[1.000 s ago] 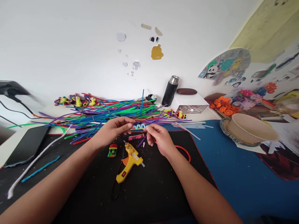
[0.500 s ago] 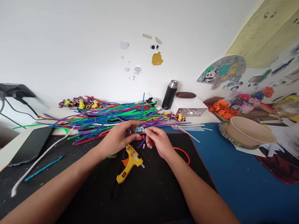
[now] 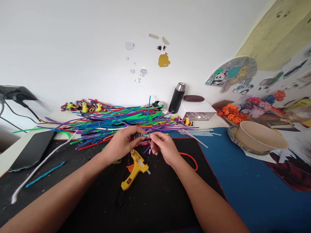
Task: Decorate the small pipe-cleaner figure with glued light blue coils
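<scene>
Between my two hands is a small light-blue pipe cleaner (image 3: 143,135) bent into loops, partly covered by fingers. My left hand (image 3: 122,142) is closed round its left part, thumb and fingertips together. The thumb and forefinger of my right hand (image 3: 162,145) pinch its right end, with the other fingers curled under. Just below my hands lies a yellow hot glue gun (image 3: 136,170), a glue stick jutting from its back. A pink-red object (image 3: 144,143) and a small pale scrap (image 3: 150,151) sit beneath the fingers.
A heap of coloured pipe cleaners (image 3: 114,118) spreads behind my hands. A phone (image 3: 32,150), a white pipe cleaner (image 3: 43,165) and a blue twisted one (image 3: 45,174) lie left. A black flask (image 3: 177,97), a white box (image 3: 198,111) and a bowl (image 3: 261,137) stand right.
The light-blue loops have turned and look flatter between my hands. My left fingertips have closed in on the piece, while my right hand has barely moved.
</scene>
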`<state>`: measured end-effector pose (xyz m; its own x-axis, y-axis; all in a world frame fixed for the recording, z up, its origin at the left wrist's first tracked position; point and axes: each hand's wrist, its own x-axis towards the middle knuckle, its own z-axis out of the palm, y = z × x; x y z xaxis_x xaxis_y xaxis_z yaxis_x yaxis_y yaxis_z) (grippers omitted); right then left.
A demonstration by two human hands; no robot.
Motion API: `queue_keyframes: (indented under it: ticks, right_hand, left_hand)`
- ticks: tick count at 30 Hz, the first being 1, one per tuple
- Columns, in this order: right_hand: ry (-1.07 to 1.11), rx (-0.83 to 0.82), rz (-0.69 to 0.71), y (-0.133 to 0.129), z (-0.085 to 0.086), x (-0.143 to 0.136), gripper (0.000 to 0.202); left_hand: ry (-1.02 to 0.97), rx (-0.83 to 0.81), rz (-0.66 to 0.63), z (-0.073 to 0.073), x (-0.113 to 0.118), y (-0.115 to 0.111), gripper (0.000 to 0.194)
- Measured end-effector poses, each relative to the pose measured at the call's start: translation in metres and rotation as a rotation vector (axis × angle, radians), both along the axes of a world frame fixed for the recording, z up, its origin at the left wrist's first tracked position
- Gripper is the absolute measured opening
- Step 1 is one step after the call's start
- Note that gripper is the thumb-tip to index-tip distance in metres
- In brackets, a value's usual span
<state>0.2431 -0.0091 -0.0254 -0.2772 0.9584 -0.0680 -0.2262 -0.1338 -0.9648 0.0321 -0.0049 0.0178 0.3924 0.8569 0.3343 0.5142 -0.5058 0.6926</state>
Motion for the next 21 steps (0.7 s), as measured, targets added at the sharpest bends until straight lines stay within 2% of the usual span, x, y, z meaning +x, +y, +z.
queue_keyframes:
  ticks: [6, 13, 18, 21]
  right_hand:
    - [0.024, -0.003, 0.001, -0.0009, -0.0003, -0.0014, 0.041]
    - [0.003, 0.010, 0.006, -0.0016, 0.0007, -0.0020, 0.041]
    - [0.031, 0.007, -0.018, -0.0006, 0.0033, -0.0006, 0.041]
    - [0.055, 0.008, -0.043, -0.0007, 0.0051, 0.0005, 0.040]
  left_hand:
    - [0.012, 0.030, -0.016, -0.0041, -0.0002, 0.0008, 0.020]
    - [-0.051, -0.069, -0.042, -0.0041, 0.0011, -0.0004, 0.023]
    - [-0.268, -0.345, -0.071, -0.0072, 0.0016, 0.0041, 0.056]
    - [-0.403, -0.510, -0.109, -0.0074, 0.0019, 0.0071, 0.053]
